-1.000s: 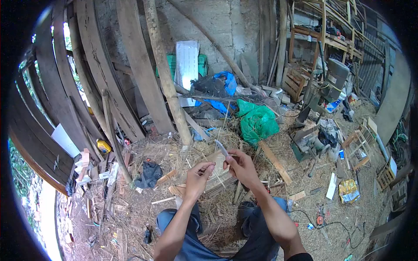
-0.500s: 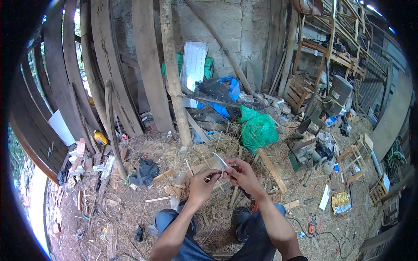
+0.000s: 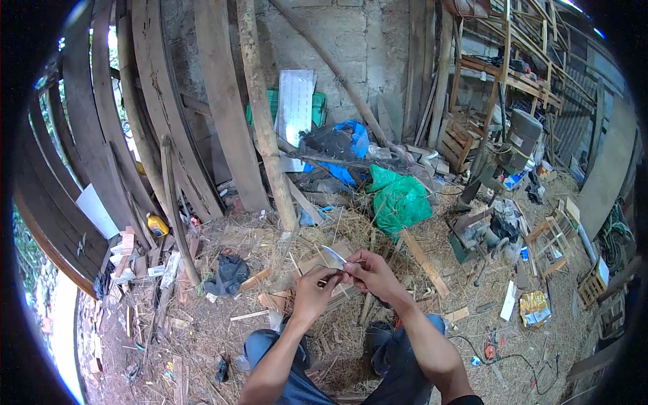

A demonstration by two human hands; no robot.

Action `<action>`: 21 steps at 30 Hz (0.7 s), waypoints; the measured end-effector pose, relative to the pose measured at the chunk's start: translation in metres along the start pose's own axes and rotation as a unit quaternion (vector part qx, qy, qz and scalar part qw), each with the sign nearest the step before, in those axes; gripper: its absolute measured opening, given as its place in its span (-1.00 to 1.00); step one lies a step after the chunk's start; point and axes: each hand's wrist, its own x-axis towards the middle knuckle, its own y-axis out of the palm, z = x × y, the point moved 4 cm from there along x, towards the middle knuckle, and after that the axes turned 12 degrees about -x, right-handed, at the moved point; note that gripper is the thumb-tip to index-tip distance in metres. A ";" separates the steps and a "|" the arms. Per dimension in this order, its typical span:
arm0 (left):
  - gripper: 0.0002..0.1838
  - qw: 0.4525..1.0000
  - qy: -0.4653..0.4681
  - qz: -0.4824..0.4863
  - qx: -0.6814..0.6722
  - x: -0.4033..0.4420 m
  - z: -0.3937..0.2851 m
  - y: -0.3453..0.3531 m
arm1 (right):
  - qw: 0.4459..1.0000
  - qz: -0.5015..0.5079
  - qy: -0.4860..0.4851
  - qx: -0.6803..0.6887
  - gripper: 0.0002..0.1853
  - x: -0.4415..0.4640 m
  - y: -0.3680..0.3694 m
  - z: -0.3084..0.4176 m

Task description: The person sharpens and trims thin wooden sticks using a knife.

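In front of my knees both hands meet, fingertips close together. My right hand (image 3: pixel 372 275) is closed around a knife, whose bright blade (image 3: pixel 333 255) points up and to the left over the left fingers. My left hand (image 3: pixel 316 291) is closed in a pinch on what looks like a thin pale wooden strip (image 3: pixel 295 263); most of it is hidden by the fingers. Just beneath the hands lie flat wood pieces and straw. My bent legs in blue jeans (image 3: pixel 273 347) frame the spot from below.
A green plastic bag (image 3: pixel 399 202) lies ahead, right of an upright pole (image 3: pixel 264 121). A plank (image 3: pixel 423 262) rests at right. A black bag (image 3: pixel 229 273) and yellow bottle (image 3: pixel 156 225) are at left. A cable (image 3: pixel 516 364) and a gold packet (image 3: pixel 534 308) lie on the right.
The knife blade has tilted lower, lying flatter to the left than before. Both hands stay close together in nearly the same place. The view has shifted slightly.
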 end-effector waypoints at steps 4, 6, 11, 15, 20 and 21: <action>-0.84 0.999 0.011 0.009 0.031 0.001 -0.006 0.002 | 1.000 -0.015 0.015 0.011 -0.85 -0.002 -0.005 0.001; -0.85 0.999 0.017 0.011 0.048 0.001 -0.007 0.003 | 0.999 -0.012 0.042 0.017 -0.85 -0.002 -0.008 0.001; -0.86 0.998 0.008 0.019 0.062 0.000 -0.010 0.005 | 0.998 -0.034 0.057 0.013 -0.84 -0.004 -0.016 0.004; -0.86 0.997 0.011 0.026 0.069 -0.002 -0.009 0.003 | 0.995 -0.038 0.072 0.051 -0.86 -0.008 -0.020 0.011; -0.87 0.994 0.031 0.050 0.097 -0.006 -0.018 -0.001 | 0.994 -0.041 0.073 0.066 -0.83 -0.012 -0.024 0.012; -0.87 0.994 0.035 0.049 0.095 -0.006 -0.019 -0.003 | 0.993 -0.046 0.087 0.064 -0.84 -0.013 -0.024 0.012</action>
